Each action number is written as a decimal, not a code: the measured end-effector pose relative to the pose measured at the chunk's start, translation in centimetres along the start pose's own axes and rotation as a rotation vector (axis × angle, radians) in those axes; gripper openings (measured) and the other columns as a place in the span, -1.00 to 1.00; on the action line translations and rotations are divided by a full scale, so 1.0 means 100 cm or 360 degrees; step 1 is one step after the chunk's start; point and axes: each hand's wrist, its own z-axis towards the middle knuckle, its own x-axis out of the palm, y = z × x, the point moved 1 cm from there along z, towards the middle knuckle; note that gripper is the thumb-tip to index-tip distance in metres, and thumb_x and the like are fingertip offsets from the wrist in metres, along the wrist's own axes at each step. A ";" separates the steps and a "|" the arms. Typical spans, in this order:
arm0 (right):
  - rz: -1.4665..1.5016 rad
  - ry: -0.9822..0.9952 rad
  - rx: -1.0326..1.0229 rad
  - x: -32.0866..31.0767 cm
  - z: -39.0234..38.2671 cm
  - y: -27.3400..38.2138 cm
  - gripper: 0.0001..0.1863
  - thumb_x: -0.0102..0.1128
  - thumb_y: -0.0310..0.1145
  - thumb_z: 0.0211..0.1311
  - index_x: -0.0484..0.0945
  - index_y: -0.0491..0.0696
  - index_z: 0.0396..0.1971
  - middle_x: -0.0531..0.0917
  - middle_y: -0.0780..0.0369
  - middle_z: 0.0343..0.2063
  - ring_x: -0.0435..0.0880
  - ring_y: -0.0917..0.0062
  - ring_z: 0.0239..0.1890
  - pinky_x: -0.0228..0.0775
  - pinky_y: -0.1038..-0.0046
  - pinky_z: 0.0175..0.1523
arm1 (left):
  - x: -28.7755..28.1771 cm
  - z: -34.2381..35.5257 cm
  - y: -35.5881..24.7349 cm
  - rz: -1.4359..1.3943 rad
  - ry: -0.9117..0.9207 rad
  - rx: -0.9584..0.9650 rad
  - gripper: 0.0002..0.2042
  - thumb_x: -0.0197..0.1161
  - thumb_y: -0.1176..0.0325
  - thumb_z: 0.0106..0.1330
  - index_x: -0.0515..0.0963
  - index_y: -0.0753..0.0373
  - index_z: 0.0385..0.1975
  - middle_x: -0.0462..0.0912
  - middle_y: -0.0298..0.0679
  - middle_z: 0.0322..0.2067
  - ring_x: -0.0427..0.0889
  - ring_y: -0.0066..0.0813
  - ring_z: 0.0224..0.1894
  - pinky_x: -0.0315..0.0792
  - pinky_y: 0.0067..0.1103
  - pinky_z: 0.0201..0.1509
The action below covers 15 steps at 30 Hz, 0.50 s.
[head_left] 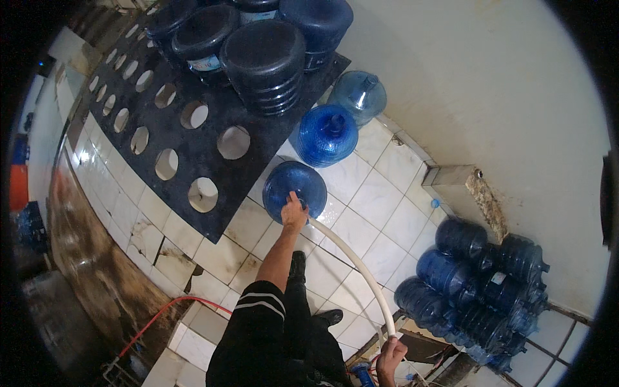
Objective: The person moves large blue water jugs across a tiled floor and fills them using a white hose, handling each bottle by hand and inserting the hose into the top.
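Observation:
A blue water-cooler bottle [303, 180] stands upright on the white floor tiles ahead of me. My left hand [294, 213] is closed at its neck, around the end of a cream-coloured hose [353, 253]; the hand hides the bottle's mouth and the hose tip. From there the hose curves to the right and back toward me. My right hand [391, 358] grips it lower down, near the bottom of the view. Just beyond stand another blue bottle [329, 137] and a paler bottle [359, 97], both upright.
To the left, a black rack board [184, 145] with round holes carries several upside-down bottles [263, 55] at its far end. On the right, several bottles [451, 274] lie stacked on their sides by the wall. A red hose [155, 326] runs at lower left.

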 end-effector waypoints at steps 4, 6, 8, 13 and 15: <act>0.0084 0.0008 -0.0037 -0.018 -0.018 -0.009 -0.53 -0.11 -0.24 0.27 0.19 -0.10 -0.84 0.17 0.44 -0.86 0.07 0.80 -0.77 -0.23 0.60 -0.67 | -0.014 -0.032 -0.003 -0.0041 0.0077 -0.0010 -0.41 0.31 0.23 -0.08 0.15 0.30 -0.09 0.46 0.07 -0.27 0.55 0.00 -0.31 0.46 -0.32 -0.25; 0.0176 -0.0038 -0.0059 -0.032 -0.027 -0.012 -0.53 -0.11 -0.25 0.27 0.20 -0.11 -0.84 0.19 0.44 -0.86 0.07 0.80 -0.78 -0.21 0.60 -0.68 | -0.029 -0.052 -0.020 -0.0097 0.0040 0.0027 -0.41 0.30 0.17 -0.07 0.20 0.27 -0.08 0.47 0.07 -0.26 0.55 -0.01 -0.32 0.45 -0.31 -0.25; 0.0233 -0.0130 -0.0039 -0.044 -0.041 -0.014 -0.52 -0.10 -0.24 0.27 0.21 -0.11 -0.85 0.19 0.44 -0.87 0.07 0.80 -0.79 -0.19 0.61 -0.69 | -0.052 -0.074 -0.039 -0.0137 -0.0024 0.0053 -0.44 0.28 0.07 -0.09 0.31 0.22 -0.11 0.52 0.05 -0.30 0.55 -0.02 -0.34 0.43 -0.29 -0.27; 0.0135 -0.0145 -0.0186 -0.101 -0.072 -0.011 -0.47 -0.10 -0.11 0.26 0.13 -0.07 -0.86 0.16 0.43 -0.87 0.05 0.78 -0.77 -0.23 0.58 -0.67 | -0.113 -0.143 -0.103 -0.0463 -0.0502 0.0326 -0.49 0.38 0.09 -0.18 0.44 0.20 -0.23 0.57 -0.05 -0.54 0.57 -0.03 -0.44 0.41 -0.29 -0.33; 0.0163 -0.0221 -0.0274 -0.129 -0.084 -0.012 -0.47 -0.11 -0.11 0.27 0.12 -0.06 -0.86 0.15 0.43 -0.87 0.05 0.77 -0.77 -0.23 0.58 -0.67 | -0.135 -0.174 -0.130 -0.0603 -0.0628 0.0411 -0.52 0.41 0.09 -0.21 0.49 0.22 -0.29 0.58 -0.05 -0.52 0.56 -0.04 -0.43 0.41 -0.31 -0.32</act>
